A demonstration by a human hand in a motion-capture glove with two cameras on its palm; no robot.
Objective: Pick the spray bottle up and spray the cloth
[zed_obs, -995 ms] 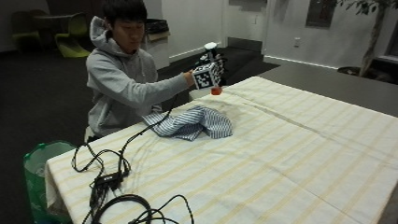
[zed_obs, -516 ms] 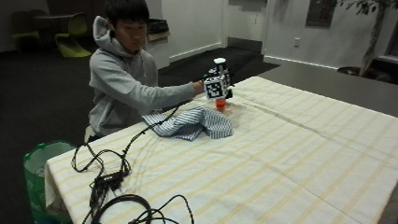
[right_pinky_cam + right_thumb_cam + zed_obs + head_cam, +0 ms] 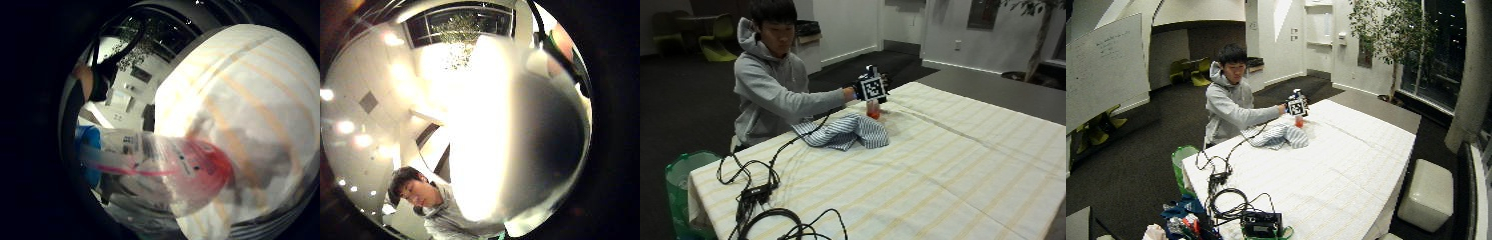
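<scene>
Indoor room light falls evenly on the table (image 3: 959, 165), with dim, dark corners behind. The thumb side palm view is washed out by white glare. The spray bottle (image 3: 165, 165) looks blurred up close, and both palm views bend at their edges.

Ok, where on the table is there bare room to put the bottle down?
The wide stretch of striped tablecloth beyond the spray bottle is bare. The crumpled cloth lies beside the bottle, and cables crowd the corner near the green bin.
</scene>
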